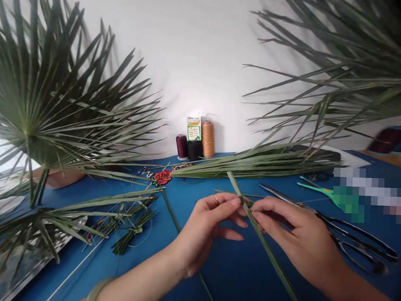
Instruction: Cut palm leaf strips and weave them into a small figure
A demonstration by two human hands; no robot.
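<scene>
A long green palm leaf strip (271, 257) slants between my hands, its cut end pointing up and away and its tail running down to the bottom edge. My left hand (208, 221), with a ring on it, pinches the strip near its upper end between thumb and index finger; the other fingers are loosely bent. Just to the right, my right hand (298, 230) is closed at the same spot, thumb and fingertips together against the strip. A thinner leaf piece behind the fingers is partly hidden. Another narrow strip (170, 211) lies on the blue table (238, 279), passing under my left forearm.
Large scissors (358, 241) lie right of my right hand, near a green-handled tool (313, 186). A palm leaf bundle (252, 163) crosses the back, before thread spools (208, 140). A red rose patch (163, 177) and tied leaf pieces (132, 233) lie left. Palm fans (27, 127) rise both sides.
</scene>
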